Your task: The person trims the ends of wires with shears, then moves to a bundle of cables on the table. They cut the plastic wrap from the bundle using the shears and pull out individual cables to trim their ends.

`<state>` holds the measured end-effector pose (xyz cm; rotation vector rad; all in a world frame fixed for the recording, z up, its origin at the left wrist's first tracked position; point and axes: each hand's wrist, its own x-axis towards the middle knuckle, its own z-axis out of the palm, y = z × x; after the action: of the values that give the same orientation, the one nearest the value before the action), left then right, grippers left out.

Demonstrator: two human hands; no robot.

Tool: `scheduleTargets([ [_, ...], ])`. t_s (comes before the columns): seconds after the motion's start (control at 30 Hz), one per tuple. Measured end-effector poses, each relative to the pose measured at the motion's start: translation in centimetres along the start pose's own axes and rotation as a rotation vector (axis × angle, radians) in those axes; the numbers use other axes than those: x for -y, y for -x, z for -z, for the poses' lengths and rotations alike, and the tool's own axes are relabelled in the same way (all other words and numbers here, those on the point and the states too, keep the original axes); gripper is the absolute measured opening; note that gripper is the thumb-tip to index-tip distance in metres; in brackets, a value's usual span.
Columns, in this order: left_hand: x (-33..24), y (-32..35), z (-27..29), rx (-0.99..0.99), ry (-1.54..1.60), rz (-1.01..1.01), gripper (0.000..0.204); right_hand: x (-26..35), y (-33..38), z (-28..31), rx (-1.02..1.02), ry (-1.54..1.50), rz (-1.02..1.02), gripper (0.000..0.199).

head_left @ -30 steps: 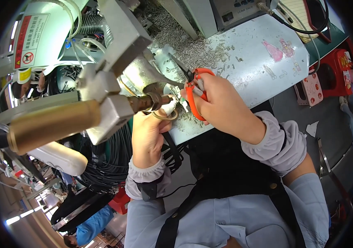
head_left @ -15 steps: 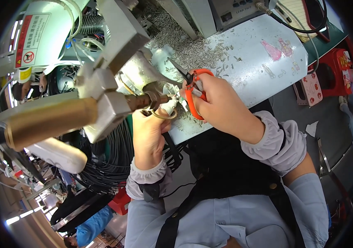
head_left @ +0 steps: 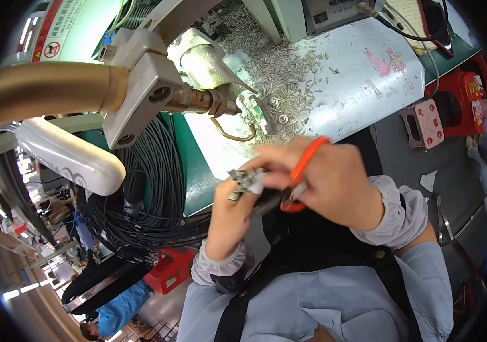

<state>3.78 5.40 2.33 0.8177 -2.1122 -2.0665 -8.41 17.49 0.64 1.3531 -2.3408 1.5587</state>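
A factory workshop. A metal workbench strewn with small metal pins stands far right, by a machine with a brass nozzle. Black cable coils hang at the left.

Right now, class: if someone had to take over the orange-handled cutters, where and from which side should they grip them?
Grip the orange handle loops, coming from the right hand side. The dark blades point left toward the small part in the left hand, so that end stays clear.

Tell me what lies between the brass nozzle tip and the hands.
Head view: a brass wire hook hangs under the nozzle tip; below it, bare white bench reaches the hands.
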Motion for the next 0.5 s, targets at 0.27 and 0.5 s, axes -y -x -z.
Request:
scheduleTargets([
  [0.27, 1.9, 0.9, -1.1, 0.131, 0.124, -0.003, 0.018, -0.2, -0.2, 0.3, 0.4, -0.596, -0.231, 0.009],
  [0.5, 1.8, 1.1, -1.2, 0.177, 0.124, 0.087, 0.023, -1.1, -0.1, 0.1, 0.48, -1.102, -0.688, 0.008],
])
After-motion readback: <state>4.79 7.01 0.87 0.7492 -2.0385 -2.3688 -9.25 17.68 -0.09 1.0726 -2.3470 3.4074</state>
